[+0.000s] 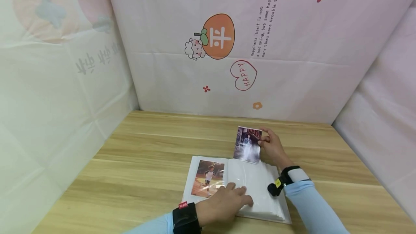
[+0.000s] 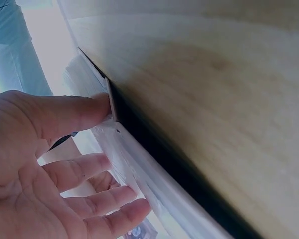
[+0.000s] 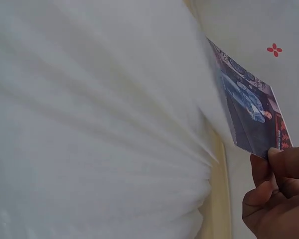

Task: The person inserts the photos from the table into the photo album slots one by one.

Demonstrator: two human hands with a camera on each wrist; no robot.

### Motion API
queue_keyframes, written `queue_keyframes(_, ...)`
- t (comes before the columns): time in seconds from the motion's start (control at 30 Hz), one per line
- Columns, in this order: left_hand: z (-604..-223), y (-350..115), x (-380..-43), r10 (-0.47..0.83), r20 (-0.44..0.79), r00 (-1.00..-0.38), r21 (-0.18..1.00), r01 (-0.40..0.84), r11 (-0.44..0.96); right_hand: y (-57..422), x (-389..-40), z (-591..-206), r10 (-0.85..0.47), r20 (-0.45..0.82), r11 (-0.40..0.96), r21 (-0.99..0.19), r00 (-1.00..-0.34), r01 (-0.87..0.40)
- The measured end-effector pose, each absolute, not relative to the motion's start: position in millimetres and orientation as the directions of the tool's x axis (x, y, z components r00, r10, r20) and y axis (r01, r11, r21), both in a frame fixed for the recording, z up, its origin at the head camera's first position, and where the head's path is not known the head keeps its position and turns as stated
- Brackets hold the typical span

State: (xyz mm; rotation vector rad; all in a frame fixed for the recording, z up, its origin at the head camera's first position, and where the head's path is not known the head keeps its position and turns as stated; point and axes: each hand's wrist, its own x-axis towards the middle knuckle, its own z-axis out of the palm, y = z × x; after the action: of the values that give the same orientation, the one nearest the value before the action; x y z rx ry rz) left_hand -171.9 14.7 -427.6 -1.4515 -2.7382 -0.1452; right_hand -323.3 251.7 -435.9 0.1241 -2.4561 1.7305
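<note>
An opened photo album (image 1: pixel 260 190) lies on the table with white sleeve pages. Its left page holds a photo of a running child (image 1: pixel 208 178). My right hand (image 1: pixel 273 147) pinches a loose photo (image 1: pixel 247 145) by its right edge, thumb and fingers on either side. The photo stands upright at the top edge of the right page; whether its lower edge is inside the sleeve, I cannot tell. My left hand (image 1: pixel 224 205) rests on the album near the fold, fingers spread over the right page. In the left wrist view its thumb (image 2: pixel 84 112) touches the album's near edge.
The wooden table (image 1: pixel 136 169) extends around the album. A printed white cloth (image 1: pixel 169 75) hangs at the back, with more white cloth on the left side (image 1: pixel 48 118) and right side (image 1: pixel 383 111).
</note>
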Motion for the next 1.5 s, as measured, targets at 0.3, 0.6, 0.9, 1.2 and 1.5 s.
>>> queue_keyframes(0.3,-426.2,14.7,-172.4,0.821,0.039,-0.570,0.090,0.820,0.565,254.4,-322.8,-433.1,-0.044,0.163,0.368,-0.914,-0.986,-0.168)
queue_keyframes(0.6,-425.9,14.9,-171.6,0.819,0.041,-0.573,0.089,0.818,0.568,253.9,-321.1,-430.6,-0.082,0.135,0.401,-0.903,-0.987,-0.157)
queue_keyframes(0.9,-426.5,13.2,-171.6,0.829,0.041,-0.558,0.073,0.829,0.555,256.0,-312.0,-435.2,-0.184,0.099,0.341,-0.927,-0.978,-0.158)
queue_keyframes(1.2,-426.9,13.5,-172.5,0.831,0.032,-0.555,0.073,0.830,0.552,262.5,-309.8,-441.0,-0.301,-0.031,0.339,-0.938,-0.953,-0.076)
queue_keyframes(1.5,-426.9,12.8,-172.7,0.835,0.037,-0.550,0.075,0.834,0.546,263.9,-308.3,-441.5,-0.332,-0.075,0.353,-0.934,-0.940,-0.050)
